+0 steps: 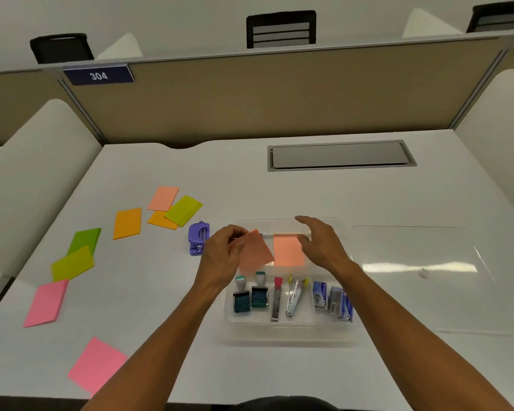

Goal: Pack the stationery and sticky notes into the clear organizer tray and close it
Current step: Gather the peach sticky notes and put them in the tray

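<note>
- White desk inside a beige-walled cubicle carries everything; a grey cable hatch sits toward its far edge.
- Clear lid lies flat near the desk's right edge, just beside the clear organizer tray, which sits at the middle, closer to the near edge.
- Nine sticky-note pads are loose across the left half of the desk, well apart from the tray; the nearest group, around a yellow-green pad, lies far-left of the hands.
- Tray's near row holds two stamps, a pair of staple tools and blue staple boxes; a salmon pad rests flat in a far compartment.
- Purple hole punch stands just left of the tray, beside the left hand.
- Left hand pinches a second salmon note pad, tilted over the tray's far-left part, its long axis running far-left to near-right.
- Right hand hovers with relaxed, spread fingers over the seated pad, holding nothing.
- Judging by this, the held pad needs only a short drop and a small twist to square with its compartment, which lies directly under the left hand.
</note>
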A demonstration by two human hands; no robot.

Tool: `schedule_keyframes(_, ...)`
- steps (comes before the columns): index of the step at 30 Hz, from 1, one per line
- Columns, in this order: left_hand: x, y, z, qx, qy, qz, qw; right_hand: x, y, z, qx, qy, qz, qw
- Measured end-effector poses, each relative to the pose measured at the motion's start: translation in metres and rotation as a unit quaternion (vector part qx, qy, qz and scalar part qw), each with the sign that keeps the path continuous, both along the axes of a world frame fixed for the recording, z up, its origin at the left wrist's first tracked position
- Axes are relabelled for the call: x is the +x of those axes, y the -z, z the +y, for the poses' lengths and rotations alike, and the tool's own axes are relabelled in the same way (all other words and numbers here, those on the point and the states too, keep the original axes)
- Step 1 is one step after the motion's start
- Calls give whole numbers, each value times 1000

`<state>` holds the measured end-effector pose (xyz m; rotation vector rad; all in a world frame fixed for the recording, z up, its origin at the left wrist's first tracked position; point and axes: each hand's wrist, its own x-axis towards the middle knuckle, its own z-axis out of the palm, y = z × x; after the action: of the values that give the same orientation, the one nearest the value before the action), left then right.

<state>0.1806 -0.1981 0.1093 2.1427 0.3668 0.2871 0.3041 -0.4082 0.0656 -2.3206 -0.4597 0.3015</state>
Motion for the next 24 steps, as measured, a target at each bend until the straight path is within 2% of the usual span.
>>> schedule_keyframes(5, 36, -1, -18, 36, 45, 2, 998, -6, 1, -21, 43, 25, 7, 999)
schedule_keyframes(14, 96, 19, -49, 61, 87, 90, 990, -27, 3, -44, 101, 78, 46, 991)
schedule_keyframes(24, 121, 49, -58, 172, 149, 175, 958, -38, 0, -70, 118, 115, 58, 985)
